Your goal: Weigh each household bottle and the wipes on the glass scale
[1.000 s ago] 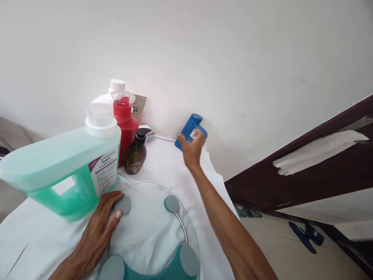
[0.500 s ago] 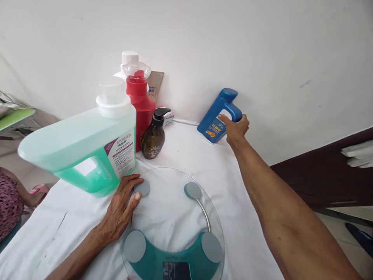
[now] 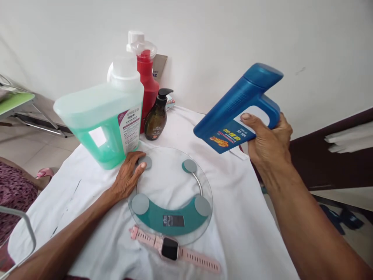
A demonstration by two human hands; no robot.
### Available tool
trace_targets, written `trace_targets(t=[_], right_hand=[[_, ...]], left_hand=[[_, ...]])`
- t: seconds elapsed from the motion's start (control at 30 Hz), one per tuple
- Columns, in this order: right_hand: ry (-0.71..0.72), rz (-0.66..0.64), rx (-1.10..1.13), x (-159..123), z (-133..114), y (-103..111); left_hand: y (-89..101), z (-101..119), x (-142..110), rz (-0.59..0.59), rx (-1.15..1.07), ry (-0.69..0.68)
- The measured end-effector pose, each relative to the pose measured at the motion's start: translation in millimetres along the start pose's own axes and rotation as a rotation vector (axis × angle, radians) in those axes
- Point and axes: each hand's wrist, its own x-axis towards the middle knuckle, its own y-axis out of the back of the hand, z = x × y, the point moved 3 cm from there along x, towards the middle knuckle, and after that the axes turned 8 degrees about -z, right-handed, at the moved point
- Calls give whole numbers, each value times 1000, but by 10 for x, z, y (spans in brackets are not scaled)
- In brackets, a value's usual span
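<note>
A tilted blue motor oil bottle (image 3: 233,109) is lifted off the cloth, with my right hand (image 3: 269,142) closed around its handle. My left hand (image 3: 129,175) rests on the left rim of a round glass scale (image 3: 171,217), fingers stretched out over its upper left grey foot pad. The scale's display is lit. Close behind my left hand stands a big jug of green liquid (image 3: 109,147) with a white cap. Below the scale lies a pink smartwatch (image 3: 169,249), its strap spread flat.
A dark pump bottle (image 3: 156,120), a red bottle (image 3: 148,83) and a white-capped bottle (image 3: 136,37) stand near the wall. White cloth (image 3: 247,233) covers the table. At the left edge a person's patterned clothing (image 3: 17,186) shows, near a green-topped stand (image 3: 16,103).
My right hand has raised the blue bottle from the cloth by the wall and brought it nearer. My left hand stays on the scale. The view has shifted, bringing the watch into sight.
</note>
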Motion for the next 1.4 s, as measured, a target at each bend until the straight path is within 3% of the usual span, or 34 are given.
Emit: trace_targets(t=[0.13, 0.23, 0.33, 0.5, 0.87, 1.0, 1.17, 1.3, 1.4], right_hand=[[-95, -150, 19, -761, -257, -182], [-151, -244, 43, -1241, -256, -357], [-176, -325, 28, -1551, -183, -479], [-152, -339, -68, -1752, -69, -492], [-147, -455, -107, -1816, -131, -410], [-22, -369, -113, -1849, -167, -373], [163, -25, -155, -2058, -143, -178], [110, 223, -230, -2268, 7, 83], [-13, 307, -233, -2360, 192, 248]], left_hand=[[3, -28, 10, 0, 28, -16], [10, -40, 9, 0, 45, -21], [14, -51, 3, 5, 51, -31], [8, -80, 1, 18, 58, -38], [13, -47, 11, 20, 31, -53], [22, -41, 16, 9, 56, -53], [10, -71, 19, -4, 87, -63], [-3, -86, 16, -12, 109, -82], [-3, -78, 12, -15, 123, -83]])
